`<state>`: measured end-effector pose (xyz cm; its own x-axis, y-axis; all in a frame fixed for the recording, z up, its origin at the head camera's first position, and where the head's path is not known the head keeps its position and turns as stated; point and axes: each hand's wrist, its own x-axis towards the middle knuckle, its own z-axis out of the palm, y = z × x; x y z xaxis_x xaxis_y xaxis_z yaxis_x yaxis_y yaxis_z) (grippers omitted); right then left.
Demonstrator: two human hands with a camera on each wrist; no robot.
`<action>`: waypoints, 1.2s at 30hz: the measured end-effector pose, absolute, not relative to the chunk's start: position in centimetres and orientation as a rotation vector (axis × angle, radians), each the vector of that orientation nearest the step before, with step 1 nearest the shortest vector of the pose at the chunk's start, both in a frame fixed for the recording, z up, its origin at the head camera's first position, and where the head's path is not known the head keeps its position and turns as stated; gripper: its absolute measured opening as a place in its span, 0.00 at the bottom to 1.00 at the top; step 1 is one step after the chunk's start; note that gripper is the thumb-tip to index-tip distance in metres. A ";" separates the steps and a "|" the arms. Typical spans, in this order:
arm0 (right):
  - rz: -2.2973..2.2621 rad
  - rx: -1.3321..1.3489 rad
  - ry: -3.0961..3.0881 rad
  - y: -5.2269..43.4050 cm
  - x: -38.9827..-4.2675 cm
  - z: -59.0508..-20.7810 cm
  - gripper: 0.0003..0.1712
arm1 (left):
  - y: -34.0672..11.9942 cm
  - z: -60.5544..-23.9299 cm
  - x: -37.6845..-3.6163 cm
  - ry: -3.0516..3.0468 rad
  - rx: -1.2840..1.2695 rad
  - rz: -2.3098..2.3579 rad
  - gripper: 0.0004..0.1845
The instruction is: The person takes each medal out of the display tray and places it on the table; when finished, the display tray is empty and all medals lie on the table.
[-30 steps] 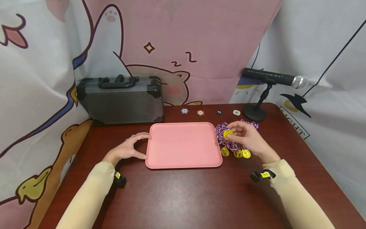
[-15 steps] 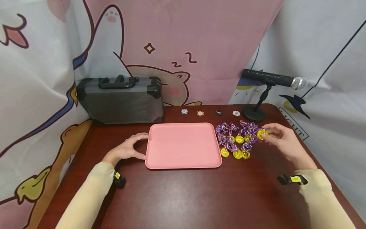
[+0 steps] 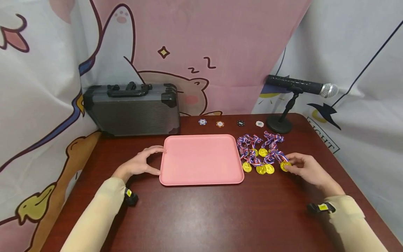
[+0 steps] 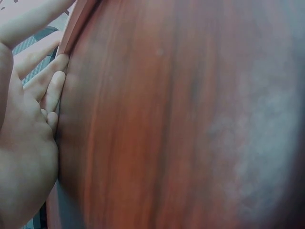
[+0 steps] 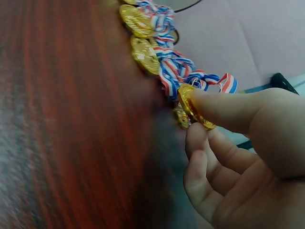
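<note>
A person's right hand (image 3: 306, 169) pinches a gold medal (image 3: 285, 166) between thumb and fingertips at the right end of a row of medals on a dark red desk (image 3: 201, 217); the right wrist view shows the medal (image 5: 194, 109) tilted on edge, its striped ribbon (image 5: 209, 80) trailing back into the tangle, so the grip looks meant to draw this one piece clear of the others. The remaining medals (image 3: 261, 157) lie in a loose heap just beside the right edge of a pink tray (image 3: 201, 159), their red, white and blue ribbons knotted together, gold discs turned toward the person. The left hand (image 3: 140, 162) rests on the desk with fingers gently curved against the tray's left rim, thumb near its front corner, apparently steadying the tray; in the left wrist view the fingers (image 4: 45, 83) lie close together along that edge, holding nothing. The tray sits bare in the middle of the desk. Behind it four poker chips (image 3: 231, 123) stand in a spaced line, a closed grey case (image 3: 132, 109) sits at the back left, and a microphone (image 3: 302, 86) on a low stand (image 3: 280, 124) leans across the back right, before a cartoon-printed curtain (image 3: 195, 52).
</note>
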<state>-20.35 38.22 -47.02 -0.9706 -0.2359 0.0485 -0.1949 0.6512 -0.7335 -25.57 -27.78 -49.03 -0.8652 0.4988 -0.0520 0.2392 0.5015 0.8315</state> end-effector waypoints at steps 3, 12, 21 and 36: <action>-1.120 -0.363 2.827 37.7 -20.4 -47.0 0.21 | -27.8 -49.0 -25.6 2.462 0.620 1.300 0.49; -0.892 -0.454 2.909 37.0 -20.5 -47.1 0.19 | -27.7 -49.0 -25.4 2.459 0.617 1.290 0.48; -0.804 -0.435 2.955 36.6 -20.3 -46.4 0.22 | -27.6 -48.9 -25.5 2.464 0.641 1.300 0.49; -0.765 -0.500 3.211 35.9 -20.7 -42.9 0.25 | -27.4 -48.6 -25.9 2.507 0.612 1.239 0.50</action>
